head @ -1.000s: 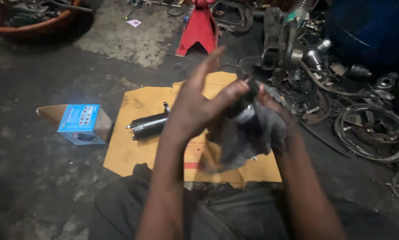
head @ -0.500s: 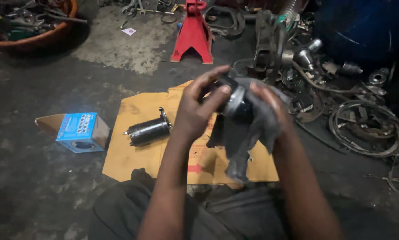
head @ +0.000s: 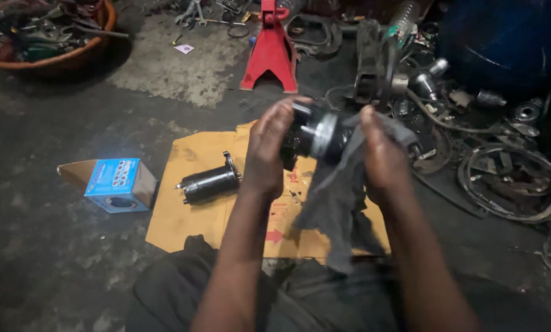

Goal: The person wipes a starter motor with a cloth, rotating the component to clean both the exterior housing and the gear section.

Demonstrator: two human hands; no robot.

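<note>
Since the earlier frame the hands have been turning the part, so that its bright ring is now facing more towards the camera, and the rag is hanging lower.

The left hand (head: 266,154) is closing around the near end of a dark, round metal motor part with a shiny steel band (head: 315,132), its fingers curling over the top. The right hand (head: 383,154) is pressing a grey, oily cloth rag (head: 337,209) against the far end of the same part; its palm is facing away, so the grip beneath the rag is hidden. Both hands are holding the part in the air above the far right corner of a flattened sheet of brown cardboard (head: 189,215) lying on the dark concrete floor (head: 54,246).

A black cylindrical motor body (head: 209,182) is lying on its side near the middle of the cardboard, just left of the left forearm. A small blue printed carton (head: 113,183) is resting on the floor just off the cardboard's left edge, its flap open. A red steel jack stand (head: 269,49) is standing beyond the far edge. An orange basin of tools (head: 54,58) is being cut off at the top left corner, and the tangle of scrap metal rings and hoses (head: 509,178) on the right is too dark to sort out.
</note>
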